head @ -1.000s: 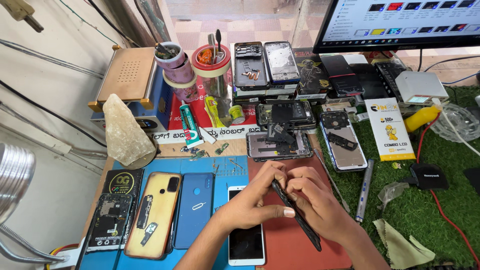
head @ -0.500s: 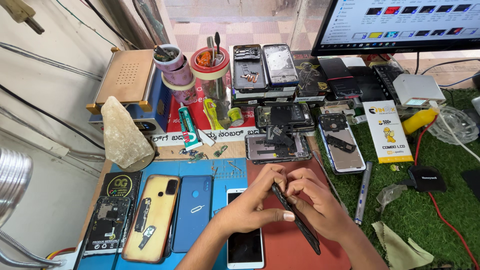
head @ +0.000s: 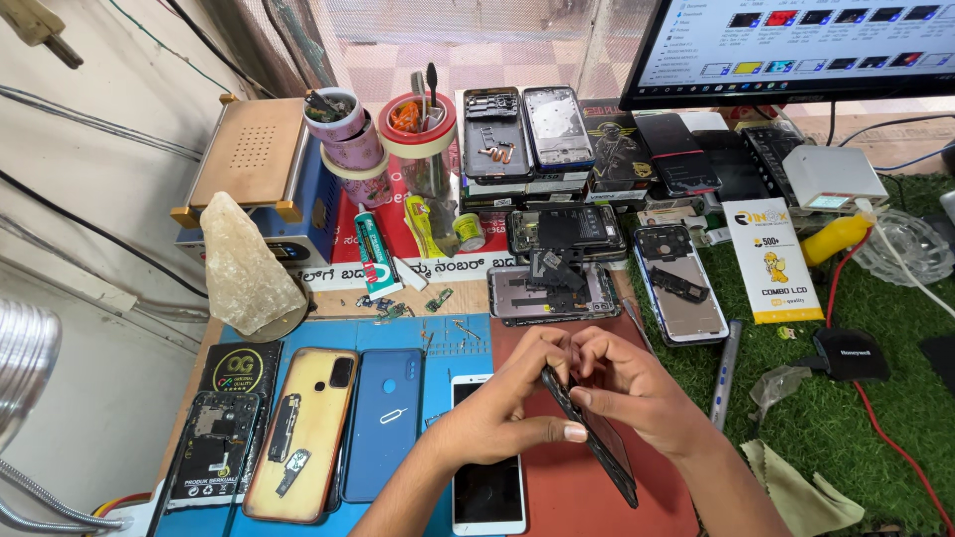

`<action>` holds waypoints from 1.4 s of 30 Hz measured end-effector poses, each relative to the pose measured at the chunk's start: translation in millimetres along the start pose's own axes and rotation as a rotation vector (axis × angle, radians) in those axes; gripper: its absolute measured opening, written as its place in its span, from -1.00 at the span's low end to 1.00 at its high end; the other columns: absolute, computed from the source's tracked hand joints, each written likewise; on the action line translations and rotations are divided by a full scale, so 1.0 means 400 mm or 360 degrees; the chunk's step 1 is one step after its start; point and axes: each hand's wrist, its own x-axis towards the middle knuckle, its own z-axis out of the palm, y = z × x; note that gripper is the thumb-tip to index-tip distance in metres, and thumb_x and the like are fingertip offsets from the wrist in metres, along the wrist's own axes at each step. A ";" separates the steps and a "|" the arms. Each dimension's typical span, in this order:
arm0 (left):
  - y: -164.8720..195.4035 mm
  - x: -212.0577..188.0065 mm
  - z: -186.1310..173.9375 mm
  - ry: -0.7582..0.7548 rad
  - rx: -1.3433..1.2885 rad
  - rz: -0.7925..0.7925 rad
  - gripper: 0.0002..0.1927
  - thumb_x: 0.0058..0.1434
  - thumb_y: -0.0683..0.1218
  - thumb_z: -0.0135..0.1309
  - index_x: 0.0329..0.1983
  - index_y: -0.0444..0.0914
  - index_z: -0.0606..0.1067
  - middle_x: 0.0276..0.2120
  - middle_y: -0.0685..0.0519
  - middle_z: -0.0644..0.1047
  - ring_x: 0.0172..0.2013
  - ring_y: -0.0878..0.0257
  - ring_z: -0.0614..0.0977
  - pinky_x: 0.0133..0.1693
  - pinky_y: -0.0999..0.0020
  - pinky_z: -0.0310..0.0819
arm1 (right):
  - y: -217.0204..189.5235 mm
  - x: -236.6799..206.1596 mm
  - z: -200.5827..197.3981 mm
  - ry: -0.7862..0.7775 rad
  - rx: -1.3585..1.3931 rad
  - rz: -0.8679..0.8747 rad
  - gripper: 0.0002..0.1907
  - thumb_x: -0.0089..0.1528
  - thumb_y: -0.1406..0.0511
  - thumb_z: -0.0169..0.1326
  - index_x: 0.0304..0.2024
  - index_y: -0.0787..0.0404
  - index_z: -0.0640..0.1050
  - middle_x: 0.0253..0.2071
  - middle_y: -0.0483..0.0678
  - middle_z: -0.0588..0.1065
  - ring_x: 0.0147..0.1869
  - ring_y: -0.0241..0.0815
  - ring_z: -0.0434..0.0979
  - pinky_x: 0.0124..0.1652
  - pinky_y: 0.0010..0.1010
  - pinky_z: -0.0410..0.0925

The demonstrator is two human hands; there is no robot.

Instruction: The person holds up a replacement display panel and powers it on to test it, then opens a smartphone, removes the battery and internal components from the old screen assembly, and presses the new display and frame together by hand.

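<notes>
Both hands hold a dark phone (head: 592, 428) edge-up over the red mat (head: 587, 497) on the desk — the left hand (head: 497, 418) grips its lower side, thumb pressed along it, while the right hand (head: 622, 383) pinches its upper end. A white phone (head: 487, 492) lies just beside them.

From my remote seat I saw two bare forearms rising from the bottom edge, with no sleeves, watch or bands on them. The left hand (head: 502, 423) and the right hand (head: 637, 393) wore no gloves and no rings that I could make out. The fingernails were short, the left thumbnail pale and unpainted.
</notes>
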 end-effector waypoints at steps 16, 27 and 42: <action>0.001 -0.001 0.001 0.0018 -0.0009 -0.0129 -0.51 0.09 -0.04 0.35 -0.04 -0.16 0.32 0.21 0.03 0.26 0.20 0.27 0.40 -0.38 0.47 0.35 | -0.015 -0.043 0.042 0.0368 -0.0683 -0.0054 -0.86 0.19 0.45 0.11 -0.18 0.32 0.56 -0.03 -0.06 0.45 -0.08 -0.28 0.45 -0.11 -0.46 0.33; -0.016 -0.001 0.003 0.0014 0.0000 -0.0023 -0.51 0.13 -0.08 0.36 -0.02 -0.17 0.31 0.22 0.00 0.26 0.22 0.21 0.37 0.04 0.41 0.33 | -0.056 -0.068 0.095 0.0483 -0.1240 -0.0583 -0.86 0.22 0.49 0.13 -0.16 0.32 0.59 -0.18 -0.02 0.56 -0.12 -0.19 0.64 -0.11 -0.44 0.46; -0.018 0.003 0.007 0.0036 0.0017 0.0075 -0.52 0.14 -0.10 0.36 -0.02 -0.21 0.32 0.19 -0.07 0.31 0.36 0.09 0.30 0.36 0.24 0.15 | -0.029 -0.093 0.114 0.0591 -0.1166 -0.0433 -0.77 0.20 0.48 0.10 -0.10 0.33 0.64 -0.15 -0.05 0.55 -0.14 -0.27 0.59 -0.18 -0.49 0.41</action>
